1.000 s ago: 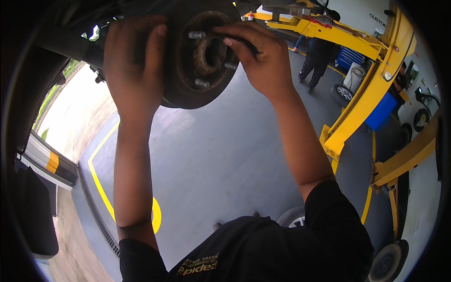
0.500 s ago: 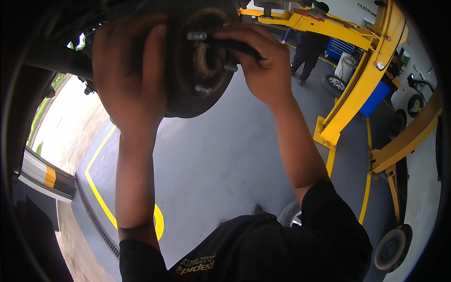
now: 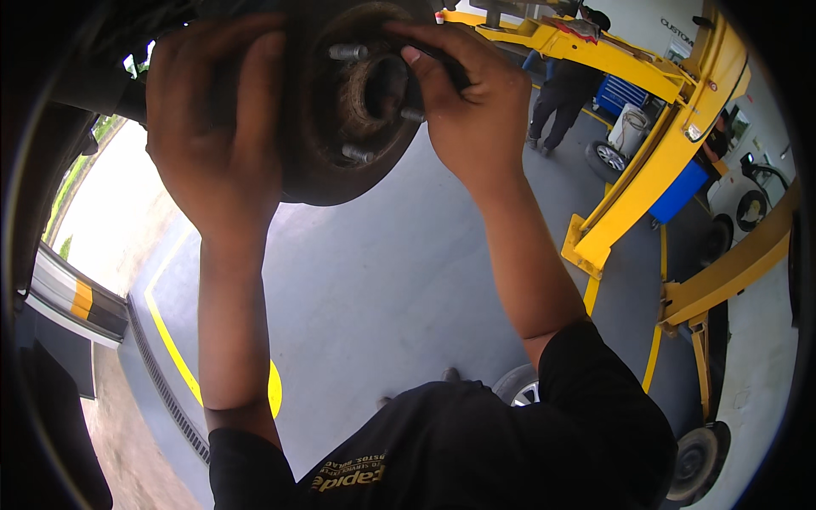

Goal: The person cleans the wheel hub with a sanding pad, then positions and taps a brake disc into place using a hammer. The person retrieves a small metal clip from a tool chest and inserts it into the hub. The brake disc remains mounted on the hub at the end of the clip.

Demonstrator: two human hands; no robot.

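- Far left: dark vehicle body (image 3: 38, 170) curves down the edge; bright outdoor ground (image 3: 102, 221) shows past it.
- Low left: yellow floor line (image 3: 170, 340) curves over the grey floor (image 3: 382, 289), w/ a drain grate (image 3: 161, 382) running beside it.
- Left hand (image 3: 217, 127): raised overhead, fingers spread wide, palm pressed flat on the left side/rim of the brake disc (image 3: 331, 170). Not closed round anything, just bracing it.
- Brake disc: rusty, dark, at top centre, between both hands, up under the vehicle. Rusty hub (image 3: 374, 85) in the middle; wheel studs (image 3: 348, 53) stick out around it, 3 clear to see.
- Right hand (image 3: 472, 110): on the disc's right side, fingers curled over a dark item at the hub; thumb points left toward the hub centre. What the item is — can't tell.
- Bottom centre: person's own black shirt (image 3: 510, 433), both forearms coming up from it.
- Right of centre, background: another person (image 3: 561, 93) in dark clothes stands well apart, near a loose tyre (image 3: 608, 157) on the floor.
- Right: yellow lift arms (image 3: 654, 161) cross diag.; blue bin (image 3: 680, 191) behind; wheel (image 3: 697, 459) at low right.
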